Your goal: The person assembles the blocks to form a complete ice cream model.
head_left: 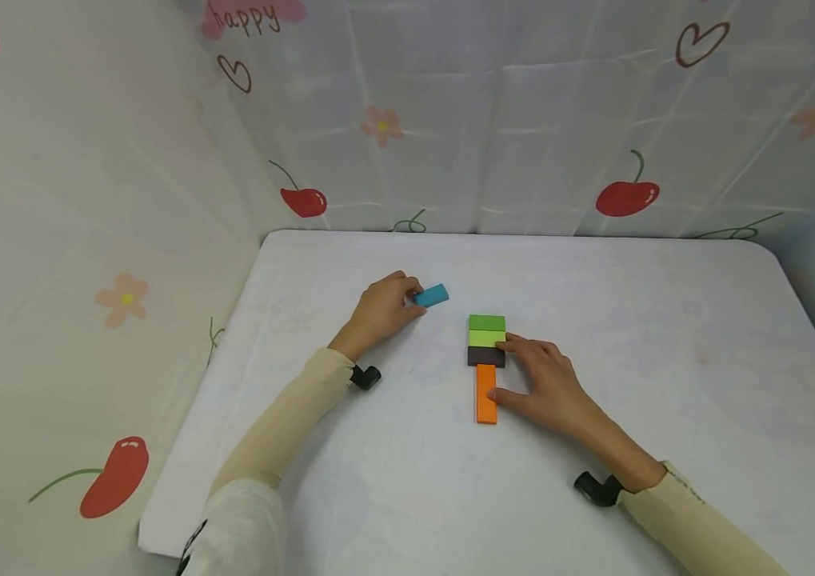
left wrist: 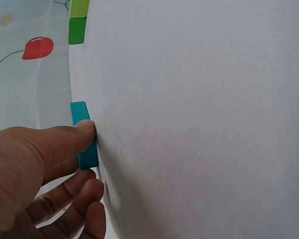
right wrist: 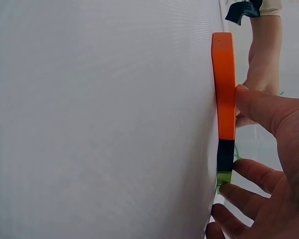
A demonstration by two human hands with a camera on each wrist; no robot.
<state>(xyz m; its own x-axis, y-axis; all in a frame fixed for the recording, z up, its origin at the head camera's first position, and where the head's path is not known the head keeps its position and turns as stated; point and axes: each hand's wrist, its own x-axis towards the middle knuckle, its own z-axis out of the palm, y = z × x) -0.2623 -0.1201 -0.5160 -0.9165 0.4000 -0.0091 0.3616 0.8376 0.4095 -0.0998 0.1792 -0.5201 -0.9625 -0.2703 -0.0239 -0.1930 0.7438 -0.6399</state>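
In the head view my left hand (head_left: pixel 381 310) pinches a blue block (head_left: pixel 434 295) between thumb and fingers, beyond and to the left of a row of blocks. The left wrist view shows the thumb lying on that block. The row holds a green block (head_left: pixel 487 322), a light green block (head_left: pixel 487 338) and a black block (head_left: pixel 485 357), stacked edge to edge crosswise. Below them an orange block (head_left: pixel 486 394) lies lengthwise, its end against the black one. My right hand (head_left: pixel 551 388) touches the orange block with its thumb, and its fingertips rest by the black and light green blocks.
All the blocks lie on a white table (head_left: pixel 349 480) with rounded corners. Behind it hangs a pale curtain (head_left: pixel 443 176) printed with cherries, hearts and flowers, and another stretch covers the left side. Each wrist carries a small black camera (head_left: pixel 366 378).
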